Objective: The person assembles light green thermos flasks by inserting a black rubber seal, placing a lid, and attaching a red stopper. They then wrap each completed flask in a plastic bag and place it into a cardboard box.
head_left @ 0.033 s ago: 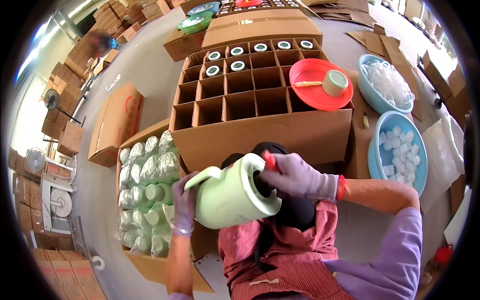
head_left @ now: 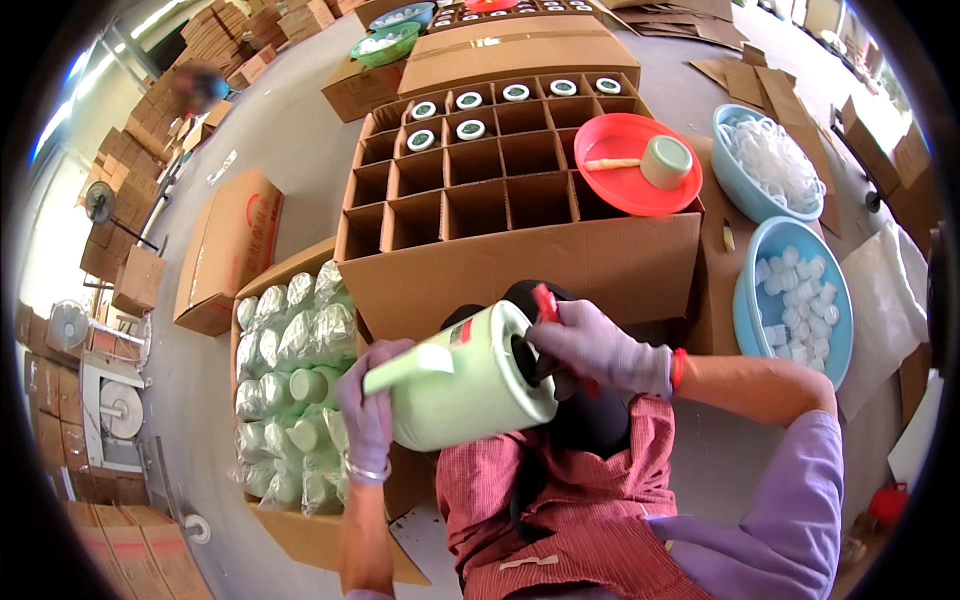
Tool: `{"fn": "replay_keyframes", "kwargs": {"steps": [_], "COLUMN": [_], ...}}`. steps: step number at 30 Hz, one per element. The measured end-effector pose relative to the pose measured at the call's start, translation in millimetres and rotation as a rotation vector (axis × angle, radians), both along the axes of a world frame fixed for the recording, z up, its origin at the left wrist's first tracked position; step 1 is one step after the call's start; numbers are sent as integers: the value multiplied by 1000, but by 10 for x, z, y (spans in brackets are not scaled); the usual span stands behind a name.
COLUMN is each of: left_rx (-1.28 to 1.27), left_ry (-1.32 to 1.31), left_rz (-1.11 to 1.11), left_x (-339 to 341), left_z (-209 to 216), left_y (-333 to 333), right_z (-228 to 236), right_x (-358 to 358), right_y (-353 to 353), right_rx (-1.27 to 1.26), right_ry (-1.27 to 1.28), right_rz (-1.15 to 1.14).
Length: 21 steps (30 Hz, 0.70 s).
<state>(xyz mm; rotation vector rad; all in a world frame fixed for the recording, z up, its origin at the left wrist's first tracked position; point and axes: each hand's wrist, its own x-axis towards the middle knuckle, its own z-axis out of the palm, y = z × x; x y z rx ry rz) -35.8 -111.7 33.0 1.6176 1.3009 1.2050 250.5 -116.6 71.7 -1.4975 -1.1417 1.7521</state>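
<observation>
A pale green plastic jug with a long flat handle [head_left: 470, 385] lies tilted on its side in the lower centre of the frame, over the person's lap, its open mouth turned toward the right. The left hand [head_left: 368, 410], in a lilac glove, is clamped around the jug's body just under the handle. The right hand [head_left: 600, 348], also gloved in lilac, is closed on a small red-handled tool [head_left: 546, 302] whose dark end sits inside the jug's mouth.

Above the hands, filling the centre of the frame, stands a large open cardboard box with a grid of dividers [head_left: 520, 270]. 6 of its cells along the upper edge hold green jugs with white lids [head_left: 470, 100]; the other cells show bare cardboard. A round red plastic basin [head_left: 615, 185] rests on the box's right corner, and a pale green cup [head_left: 667, 160] lies in it.

At the left of the frame, a second open carton [head_left: 300, 540] is packed with green jugs wrapped in clear plastic bags [head_left: 290, 380]. At the right, 2 light blue bowls sit side by side: the upper one [head_left: 725, 160] holds white rings, the lower one [head_left: 745, 320] holds small white caps.
</observation>
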Motion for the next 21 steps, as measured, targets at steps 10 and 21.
{"fn": "replay_keyframes", "kwargs": {"steps": [10,21], "left_rx": [329,-88], "left_ry": [125,-68], "left_rz": [90,60], "left_x": [28,-498], "left_z": [55,-463], "left_y": [-83,147], "right_z": [-333,43], "right_x": [179,55], "right_y": [-12,259], "right_rx": [-291,1705], "right_ry": [653,-600], "right_rz": [-172,713]}}
